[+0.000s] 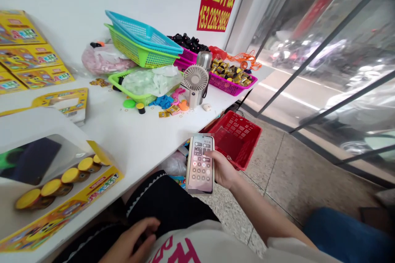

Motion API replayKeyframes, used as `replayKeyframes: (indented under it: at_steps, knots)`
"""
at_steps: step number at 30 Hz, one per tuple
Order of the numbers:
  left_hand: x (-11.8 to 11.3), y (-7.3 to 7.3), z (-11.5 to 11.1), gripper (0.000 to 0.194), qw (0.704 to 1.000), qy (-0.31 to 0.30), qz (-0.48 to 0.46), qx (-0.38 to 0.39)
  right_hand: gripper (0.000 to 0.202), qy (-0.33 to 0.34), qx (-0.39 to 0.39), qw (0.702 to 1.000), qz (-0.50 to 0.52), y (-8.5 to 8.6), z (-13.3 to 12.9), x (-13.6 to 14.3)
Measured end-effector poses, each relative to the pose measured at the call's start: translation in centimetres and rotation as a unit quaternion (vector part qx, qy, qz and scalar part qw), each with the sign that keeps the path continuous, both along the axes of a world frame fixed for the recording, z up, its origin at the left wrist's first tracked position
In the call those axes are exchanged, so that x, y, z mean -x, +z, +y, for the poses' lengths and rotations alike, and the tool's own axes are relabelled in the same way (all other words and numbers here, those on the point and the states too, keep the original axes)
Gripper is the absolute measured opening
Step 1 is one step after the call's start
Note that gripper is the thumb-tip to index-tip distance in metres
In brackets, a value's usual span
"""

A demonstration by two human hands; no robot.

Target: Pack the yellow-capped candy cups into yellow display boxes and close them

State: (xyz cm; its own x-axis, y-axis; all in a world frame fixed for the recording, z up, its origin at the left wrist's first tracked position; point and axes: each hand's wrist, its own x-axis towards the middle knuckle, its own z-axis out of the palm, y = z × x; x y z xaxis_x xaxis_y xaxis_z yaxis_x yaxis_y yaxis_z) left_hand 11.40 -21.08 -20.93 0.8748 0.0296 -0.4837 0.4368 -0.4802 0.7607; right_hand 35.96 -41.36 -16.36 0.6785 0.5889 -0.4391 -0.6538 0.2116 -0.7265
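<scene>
My right hand (224, 170) holds a smartphone (200, 163) upright below the edge of the white table (129, 131), its lit screen showing rows of round icons. The thumb rests at the phone's right edge. My left hand (131, 240) lies on my lap against black clothing, fingers loosely curled with nothing in them. On the table at the near left sits an open yellow box (61, 189) with a row of yellow-capped tubs (74, 174) inside.
Further back on the table stand a small white fan (195, 82), stacked blue and green baskets (142, 43), a pink basket of small yellow-black pieces (233, 78) and yellow boxes (27, 55). A red basket (239, 137) sits on the floor; glass wall at right.
</scene>
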Motion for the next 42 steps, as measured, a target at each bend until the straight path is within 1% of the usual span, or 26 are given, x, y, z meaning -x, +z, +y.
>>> replayKeyframes:
  at_steps: [2,4,7,10,12,13,15,16,18,20,22,23,24,25,26,28,30,32,35,38,42]
  knots:
    - [-1.6,0.9,-0.7,0.036,0.999,0.027,-0.036,0.015,0.024,0.005,0.006,1.000,-0.012,0.0,0.9,0.8]
    - [-3.1,2.0,-1.2,0.038,0.996,0.036,-0.076,0.040,0.028,0.016,0.008,1.000,-0.020,0.2,1.7,1.7]
    - [-4.8,3.9,-1.7,0.040,0.989,0.014,-0.116,0.086,0.033,0.037,0.009,0.999,-0.028,0.4,2.8,2.7]
    - [-5.3,5.5,-1.9,0.042,0.987,-0.001,-0.119,0.109,0.034,0.042,0.006,0.998,-0.036,0.3,3.4,3.4]
    - [-5.1,5.9,-1.9,0.043,0.987,-0.002,-0.111,0.116,0.034,0.038,0.004,0.999,-0.036,-0.1,3.5,3.5]
    - [-5.1,5.8,-1.9,0.044,0.986,0.001,-0.110,0.123,0.033,0.036,0.001,0.999,-0.034,-0.3,3.6,3.5]
    - [-5.0,5.3,-2.0,0.046,0.983,0.020,-0.109,0.145,0.029,0.032,-0.006,0.999,-0.030,-0.7,3.5,3.5]
    - [-5.0,5.0,-2.0,0.048,0.980,0.042,-0.107,0.164,0.027,0.031,-0.013,0.999,-0.029,-0.8,3.5,3.5]
    - [-5.4,4.1,-2.2,0.056,0.961,0.104,-0.091,0.240,0.029,0.035,-0.028,0.998,-0.034,-0.8,3.5,3.6]
    - [-5.9,3.6,-2.6,0.065,0.918,0.162,-0.066,0.356,0.035,0.046,-0.046,0.997,-0.043,-0.6,3.7,3.9]
    - [-6.5,3.7,-3.0,0.069,0.867,0.186,-0.050,0.460,0.041,0.061,-0.059,0.995,-0.054,-0.3,3.9,4.2]
    - [-6.7,3.9,-3.2,0.069,0.849,0.189,-0.047,0.491,0.043,0.068,-0.064,0.994,-0.058,-0.1,4.0,4.4]
    - [-6.9,4.2,-3.4,0.070,0.840,0.191,-0.047,0.506,0.046,0.075,-0.069,0.993,-0.063,0.0,4.1,4.6]
    - [-7.0,4.5,-3.6,0.072,0.837,0.195,-0.048,0.509,0.050,0.082,-0.073,0.992,-0.066,0.2,4.2,4.8]
    - [-7.1,4.9,-3.8,0.077,0.840,0.200,-0.051,0.501,0.054,0.087,-0.079,0.991,-0.071,0.3,4.3,4.9]
    - [-7.2,5.5,-4.1,0.089,0.859,0.219,-0.064,0.458,0.063,0.095,-0.090,0.988,-0.081,0.5,4.5,5.1]
    - [-7.3,5.8,-4.4,0.095,0.876,0.237,-0.077,0.413,0.068,0.098,-0.100,0.986,-0.089,0.6,4.7,5.3]
    - [-7.4,5.8,-4.5,0.095,0.880,0.258,-0.087,0.388,0.070,0.103,-0.106,0.984,-0.097,0.8,4.8,5.5]
    - [-7.4,5.5,-4.6,0.089,0.881,0.270,-0.094,0.377,0.072,0.116,-0.107,0.982,-0.106,1.1,4.9,5.6]
    - [-7.2,5.1,-4.4,0.089,0.881,0.253,-0.102,0.386,0.074,0.122,-0.113,0.981,-0.103,1.4,4.9,5.5]
    - [-6.6,5.2,-3.9,0.106,0.869,0.204,-0.110,0.437,0.071,0.125,-0.125,0.980,-0.090,1.6,5.0,5.1]
